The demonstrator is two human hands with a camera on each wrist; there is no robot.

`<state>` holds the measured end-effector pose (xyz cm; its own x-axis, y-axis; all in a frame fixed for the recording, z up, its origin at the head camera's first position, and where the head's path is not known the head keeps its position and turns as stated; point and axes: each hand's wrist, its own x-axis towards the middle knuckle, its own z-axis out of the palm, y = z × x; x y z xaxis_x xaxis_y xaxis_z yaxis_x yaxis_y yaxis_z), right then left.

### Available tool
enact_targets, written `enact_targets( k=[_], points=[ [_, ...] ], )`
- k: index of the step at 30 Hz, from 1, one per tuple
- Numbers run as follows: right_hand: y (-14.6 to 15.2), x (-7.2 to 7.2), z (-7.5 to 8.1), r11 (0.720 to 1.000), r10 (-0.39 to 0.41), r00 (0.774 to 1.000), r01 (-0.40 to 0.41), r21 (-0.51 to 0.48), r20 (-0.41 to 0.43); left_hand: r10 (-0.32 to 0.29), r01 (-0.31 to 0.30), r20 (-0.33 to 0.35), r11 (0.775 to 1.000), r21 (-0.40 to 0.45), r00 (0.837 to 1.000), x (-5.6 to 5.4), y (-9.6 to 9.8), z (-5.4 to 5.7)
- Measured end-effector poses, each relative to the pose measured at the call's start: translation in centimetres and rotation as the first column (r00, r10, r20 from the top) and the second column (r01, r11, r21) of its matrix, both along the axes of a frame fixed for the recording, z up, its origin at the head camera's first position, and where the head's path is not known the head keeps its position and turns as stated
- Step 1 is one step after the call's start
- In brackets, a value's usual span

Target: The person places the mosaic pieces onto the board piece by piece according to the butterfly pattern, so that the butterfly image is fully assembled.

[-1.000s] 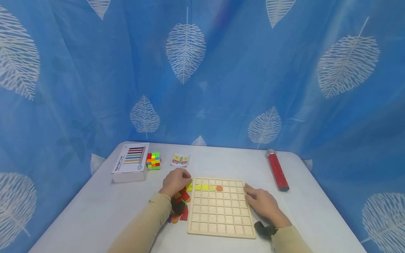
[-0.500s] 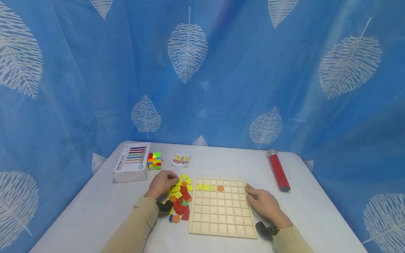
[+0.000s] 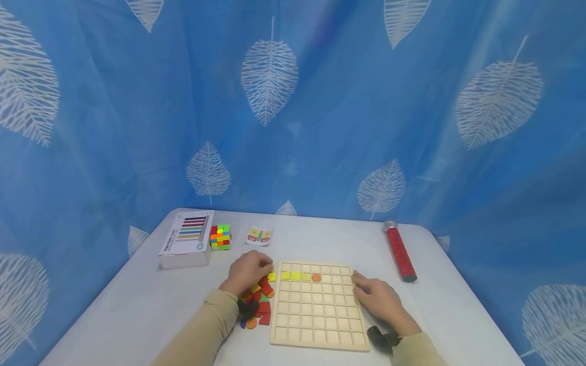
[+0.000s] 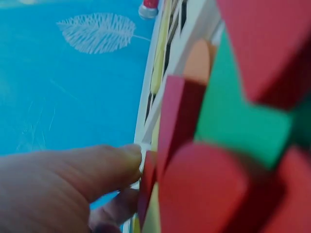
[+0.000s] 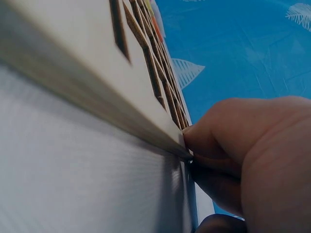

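Note:
My left hand (image 3: 247, 270) reaches over the pile of coloured pieces at the board's left. In the left wrist view its thumb and index fingertips are right at a red piece (image 4: 147, 182); I cannot tell whether they pinch anything. Red pieces (image 3: 264, 311), a green piece (image 4: 243, 111) and orange pieces (image 3: 251, 323) show beside the hand, which hides part of the pile. My right hand (image 3: 381, 299) grips the right edge of the wooden grid board (image 3: 320, 347), thumb on top. In one upper row lie yellow pieces (image 3: 295, 276) and an orange disc (image 3: 316, 277).
A picture card (image 3: 259, 236) with a coloured pattern lies behind the board. At the back left are a white box (image 3: 185, 259) and a puzzle cube (image 3: 221, 237). A red glittery tube (image 3: 401, 254) lies at the right. A blue leaf-print curtain (image 3: 329, 127) hangs behind the table.
My left hand moved left over the pile, uncovering yellow pieces, then came back right toward the board and covers many of them. The right hand stays on the board's edge.

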<state>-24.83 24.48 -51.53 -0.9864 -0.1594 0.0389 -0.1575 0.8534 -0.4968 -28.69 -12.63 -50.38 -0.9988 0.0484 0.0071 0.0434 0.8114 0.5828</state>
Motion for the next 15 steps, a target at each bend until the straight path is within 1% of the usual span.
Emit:
enact_targets(
  k=[3, 6, 12, 15],
  points=[
    [-0.04, 0.05, -0.15, 1.000, 0.002, 1.000, -0.002, 0.012, -0.006, 0.002, -0.003, -0.015, 0.999, -0.032, 1.000, -0.03, 0.05, -0.35],
    [0.01, 0.04, -0.17, 1.000, 0.002, 1.000, -0.002, 0.021, -0.011, 0.003, -0.004, -0.022, 0.999, -0.049, 1.000, -0.08, 0.11, -0.44],
    [0.02, -0.04, -0.21, 1.000, -0.001, 1.000, 0.001, 0.019, 0.001, -0.019, 0.017, -0.020, 0.993, -0.114, 1.000, 0.03, 0.34, -0.07],
    [-0.11, -0.05, -0.27, 1.000, -0.003, 1.000, 0.003, 0.013, 0.004, -0.029, 0.027, -0.014, 0.992, -0.122, 0.999, 0.16, 0.29, 0.02]
  ],
)
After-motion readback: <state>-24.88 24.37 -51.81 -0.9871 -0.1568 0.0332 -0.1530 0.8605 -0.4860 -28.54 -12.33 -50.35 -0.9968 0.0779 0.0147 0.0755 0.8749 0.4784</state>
